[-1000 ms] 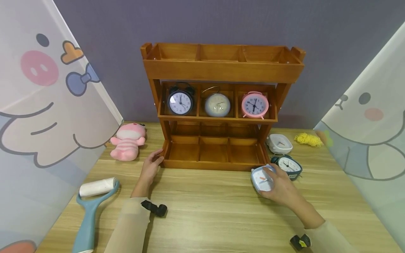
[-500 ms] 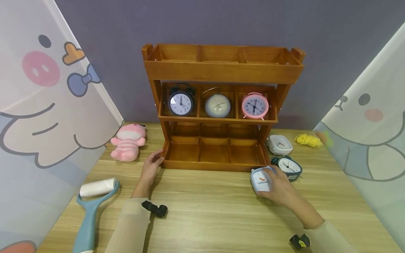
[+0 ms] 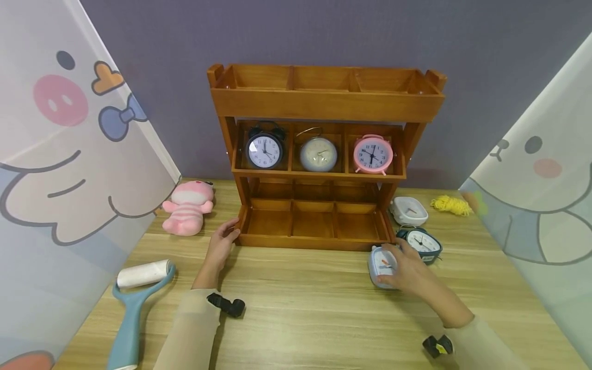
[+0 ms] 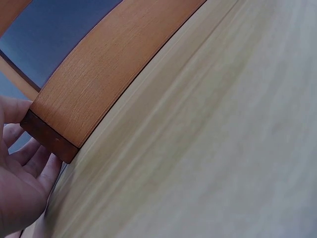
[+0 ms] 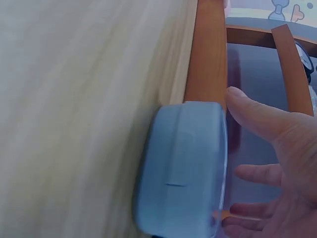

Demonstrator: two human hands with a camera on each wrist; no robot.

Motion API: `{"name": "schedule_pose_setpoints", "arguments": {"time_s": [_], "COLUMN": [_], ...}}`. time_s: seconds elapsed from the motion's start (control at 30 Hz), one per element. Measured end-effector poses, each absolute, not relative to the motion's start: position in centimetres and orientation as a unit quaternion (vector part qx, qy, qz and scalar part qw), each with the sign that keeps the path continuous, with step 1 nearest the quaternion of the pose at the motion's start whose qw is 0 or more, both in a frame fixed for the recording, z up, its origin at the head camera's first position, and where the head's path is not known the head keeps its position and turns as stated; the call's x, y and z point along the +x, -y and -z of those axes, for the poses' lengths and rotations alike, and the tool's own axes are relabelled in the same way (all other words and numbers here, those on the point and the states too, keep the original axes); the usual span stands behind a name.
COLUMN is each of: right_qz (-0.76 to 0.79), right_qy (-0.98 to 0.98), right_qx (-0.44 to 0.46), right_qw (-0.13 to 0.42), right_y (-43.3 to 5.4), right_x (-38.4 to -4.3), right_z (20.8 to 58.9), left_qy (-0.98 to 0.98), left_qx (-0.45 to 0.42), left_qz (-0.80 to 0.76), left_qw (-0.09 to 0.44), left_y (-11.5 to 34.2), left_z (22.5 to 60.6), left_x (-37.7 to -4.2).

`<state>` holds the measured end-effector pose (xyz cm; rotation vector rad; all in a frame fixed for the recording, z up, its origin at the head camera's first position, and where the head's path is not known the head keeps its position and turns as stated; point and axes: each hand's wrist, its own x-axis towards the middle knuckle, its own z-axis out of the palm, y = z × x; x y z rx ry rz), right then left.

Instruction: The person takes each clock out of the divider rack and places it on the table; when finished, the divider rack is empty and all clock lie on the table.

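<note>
In the head view, my left hand rests at the lower left corner of a wooden shelf rack. The left wrist view shows its fingers on the end of the bottom board. My right hand is over the right side of a light blue alarm clock, which stands on the table by the rack's front right corner. In the right wrist view, the thumb looks apart from the clock's casing, and the fingers are spread loosely near its face side.
A dark teal clock and a white clock stand right of the rack. Black, pale and pink clocks fill the middle tier. Yellow string, a pink plush toy and a lint roller lie around.
The light blue clock has tipped more upright and shifted slightly right, showing more of its lower side. My right hand has moved slightly with it. My left hand stays at the rack's corner.
</note>
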<state>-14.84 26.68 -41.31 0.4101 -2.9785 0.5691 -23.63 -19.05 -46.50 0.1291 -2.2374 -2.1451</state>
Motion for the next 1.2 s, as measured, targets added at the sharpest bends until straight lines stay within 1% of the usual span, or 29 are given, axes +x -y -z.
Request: {"name": "schedule_pose_setpoints", "arguments": {"time_s": [0.3, 0.7, 0.87, 1.13, 1.2], "right_qz": [-0.196, -0.122, -0.11, -0.093, -0.086], "right_qy": [0.963, 0.961, 0.95, 0.918, 0.913], "right_qx": [0.178, 0.225, 0.248, 0.278, 0.274], "right_qw": [0.056, 0.102, 0.154, 0.269, 0.289], "right_y": [-25.5, -24.0, -23.3, -22.3, -22.2], "right_x": [-16.4, -18.7, -19.5, -21.6, -22.2], "right_z": [39.4, 37.2, 35.7, 32.6, 32.0], "left_qy": [0.727, 0.727, 0.727, 0.727, 0.728], "left_qx": [0.032, 0.032, 0.034, 0.036, 0.036], "left_qz": [0.685, 0.685, 0.684, 0.685, 0.684], "left_qw": [0.032, 0.037, 0.039, 0.034, 0.032], "left_y": [18.9, 18.8, 18.8, 18.8, 18.8], "left_z": [46.4, 46.5, 46.5, 46.4, 46.4], "left_x": [-23.4, -23.7, -23.8, -23.6, -23.5]}}
